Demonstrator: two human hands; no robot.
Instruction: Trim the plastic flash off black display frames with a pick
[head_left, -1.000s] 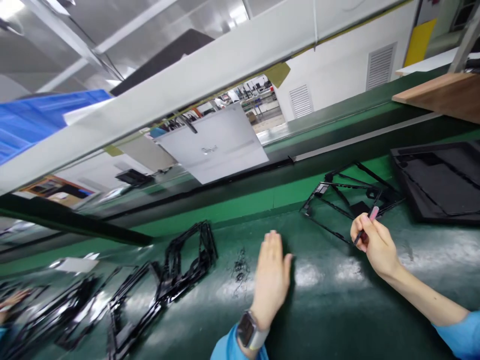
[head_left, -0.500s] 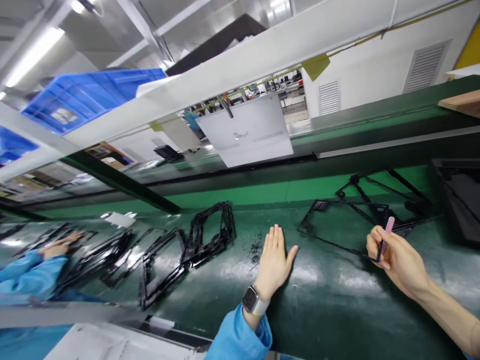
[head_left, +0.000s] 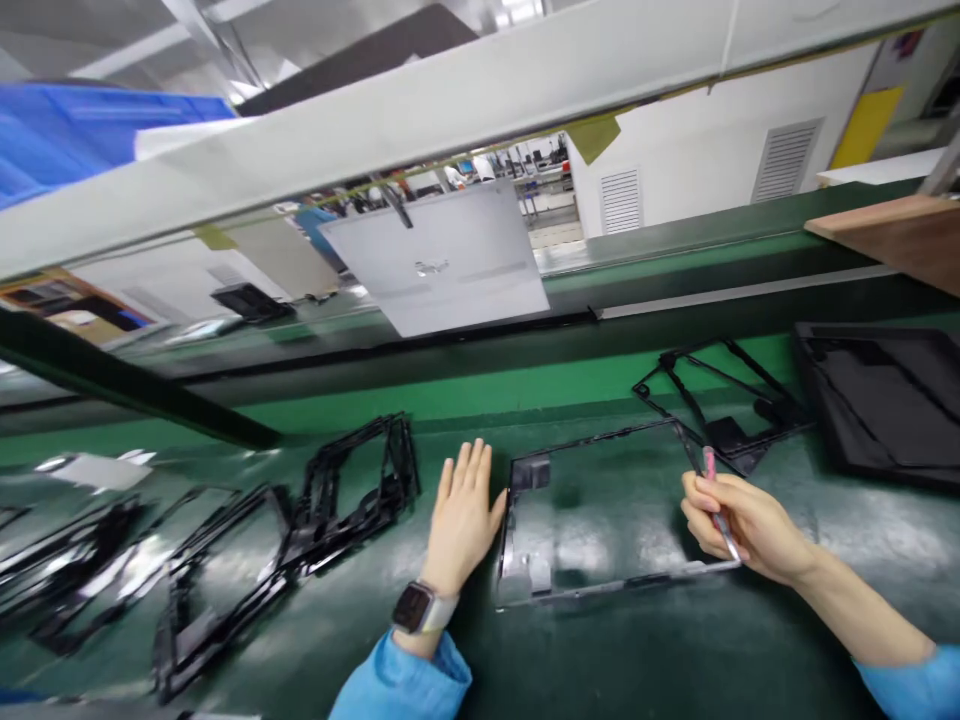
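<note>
My left hand (head_left: 460, 520) lies flat on the green work surface, fingers stretched out, its thumb close to the left side of a thin black rectangular frame (head_left: 630, 580). A dark square patch sits in that frame's upper left corner. My right hand (head_left: 739, 515) is closed at the frame's right side, gripping its edge. A slim pen-like tool with a pink end (head_left: 709, 462) sticks up from the same fingers; its exact kind I cannot make out. Behind the right hand rests another black frame with crossbars (head_left: 724, 395).
Stacked black frames (head_left: 352, 490) stand left of my left hand, with more frames (head_left: 67, 560) farther left. A black tray (head_left: 885, 400) sits at the right. A white sheet (head_left: 442, 265) hangs from the shelf beam (head_left: 330, 165). A dark green post (head_left: 135, 380) slants at the left.
The held frame has been brought left and nearer, off the crossbarred frame, and now lies beside my left hand. The loose black bits by my left hand are no longer visible. The view has shifted right.
</note>
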